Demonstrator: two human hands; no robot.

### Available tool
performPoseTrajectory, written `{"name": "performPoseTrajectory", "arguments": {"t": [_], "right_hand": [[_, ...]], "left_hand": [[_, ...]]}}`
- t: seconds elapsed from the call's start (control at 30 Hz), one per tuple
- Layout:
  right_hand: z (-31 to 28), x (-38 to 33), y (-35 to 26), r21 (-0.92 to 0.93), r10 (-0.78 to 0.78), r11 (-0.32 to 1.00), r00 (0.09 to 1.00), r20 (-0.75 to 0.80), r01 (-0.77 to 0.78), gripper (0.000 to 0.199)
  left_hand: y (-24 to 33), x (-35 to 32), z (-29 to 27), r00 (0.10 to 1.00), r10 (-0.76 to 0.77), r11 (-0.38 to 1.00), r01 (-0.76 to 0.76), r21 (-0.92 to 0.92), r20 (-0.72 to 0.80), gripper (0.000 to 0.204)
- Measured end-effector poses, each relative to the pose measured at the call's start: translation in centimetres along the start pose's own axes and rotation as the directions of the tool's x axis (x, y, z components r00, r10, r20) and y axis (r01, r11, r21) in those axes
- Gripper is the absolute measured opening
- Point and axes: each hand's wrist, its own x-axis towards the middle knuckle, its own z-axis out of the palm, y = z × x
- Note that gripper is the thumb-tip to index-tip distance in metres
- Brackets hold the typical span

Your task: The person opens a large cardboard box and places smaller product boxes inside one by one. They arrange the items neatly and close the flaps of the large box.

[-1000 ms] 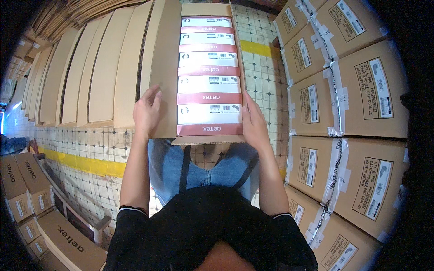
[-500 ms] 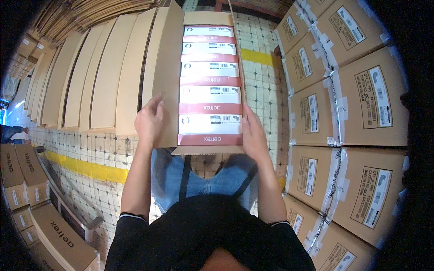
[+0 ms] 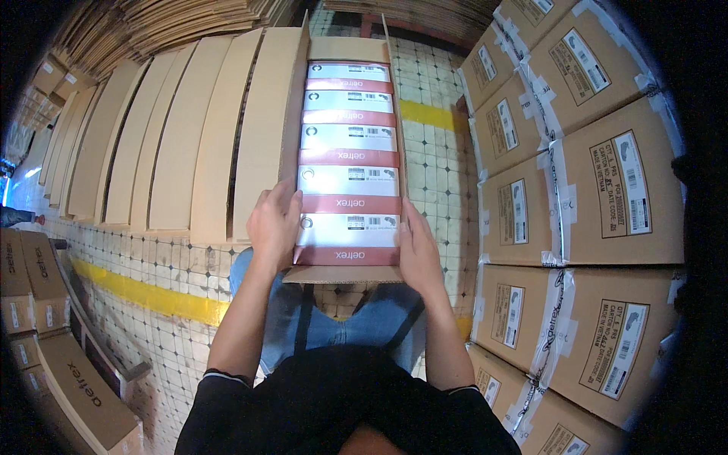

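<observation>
The left flap [image 3: 294,129] has swung upright, carton [image 3: 341,274] between the hands [image 3: 274,225] [image 3: 420,256] (part-open, resting against its sides)

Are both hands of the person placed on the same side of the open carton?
No, the left hand is at the left side of the open carton, and the right hand is at its right side.

A black short-sleeved top [image 3: 349,394], its cuffs [image 3: 462,389] trimmed in a thin white line [image 3: 227,374], is worn with blue jeans [image 3: 345,331] marked by two dark, strap-like bands [image 3: 305,313].
</observation>
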Motion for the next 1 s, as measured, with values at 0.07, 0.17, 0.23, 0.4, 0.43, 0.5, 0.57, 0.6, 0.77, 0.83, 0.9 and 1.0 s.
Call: {"name": "performPoseTrajectory", "arguments": {"t": [0.07, 0.17, 0.23, 0.4, 0.43, 0.5, 0.57, 0.6, 0.77, 0.83, 0.9, 1.0], "right_hand": [[-0.1, 0.0, -0.2, -0.003, 0.005, 1.000, 1.000, 0.006, -0.005, 0.044], [-0.3, 0.2, -0.3, -0.011, 0.005, 1.000, 1.000, 0.014, -0.005, 0.045], [-0.4, 0.2, -0.3, -0.011, -0.001, 1.000, 1.000, 0.025, 0.001, 0.045], [0.1, 0.1, 0.0, -0.024, -0.007, 1.000, 1.000, 0.012, 0.007, 0.045], [0.0, 0.1, 0.3, -0.018, -0.035, 0.999, 0.999, -0.008, 0.035, 0.045], [-0.8, 0.4, 1.1, 0.032, 0.009, 0.999, 1.000, 0.015, -0.009, 0.044], [-2.1, 0.7, 2.1, 0.087, 0.077, 0.993, 0.997, -0.032, -0.074, 0.043], [-3.3, 1.0, 2.7, 0.116, 0.140, 0.985, 0.987, -0.078, -0.130, 0.043], [-6.9, 1.3, 2.6, -0.031, 0.131, 0.991, 0.991, 0.038, -0.130, 0.045], [-7.4, 2.1, 0.6, -0.049, 0.031, 0.999, 0.989, 0.147, -0.024, 0.046], [-7.5, 5.7, -1.7, -0.124, -0.169, 0.973, 0.968, 0.186, 0.194, 0.048], [-7.2, 15.8, -4.6, 0.131, -0.368, 0.927, 0.918, 0.150, 0.350, 0.047]], "left_hand": [[-0.1, 0.1, -0.1, 0.999, 0.022, 0.999, -0.023, -0.049, -0.024, 0.035], [-0.4, 0.4, -0.2, 0.998, -0.047, 0.998, 0.048, -0.044, 0.034, 0.035], [-0.5, 0.6, -0.2, 0.999, -0.029, 0.999, 0.031, -0.043, 0.039, 0.035], [-0.2, 0.6, -0.4, 0.999, 0.030, 0.999, -0.031, 0.018, 0.033, 0.035], [0.1, 1.0, -0.5, 0.997, 0.068, 0.996, -0.070, 0.058, 0.033, 0.037], [0.7, 2.1, -0.4, 0.993, 0.089, 0.987, -0.098, 0.128, 0.076, 0.041], [1.3, 4.3, 0.2, 0.986, 0.049, 0.979, -0.079, 0.188, 0.158, 0.046], [1.5, 5.8, 0.6, 0.986, 0.036, 0.975, -0.070, 0.210, 0.164, 0.048], [0.7, 10.0, 2.0, 0.976, -0.021, 0.967, -0.035, 0.253, 0.215, 0.051], [0.1, 10.2, 2.0, 0.984, -0.004, 0.971, -0.039, 0.234, 0.181, 0.052], [-0.1, 10.0, 2.0, 0.983, 0.019, 0.972, -0.061, 0.228, 0.182, 0.053], [0.7, 9.6, 2.4, 0.982, 0.048, 0.959, -0.096, 0.266, 0.182, 0.055]]}}
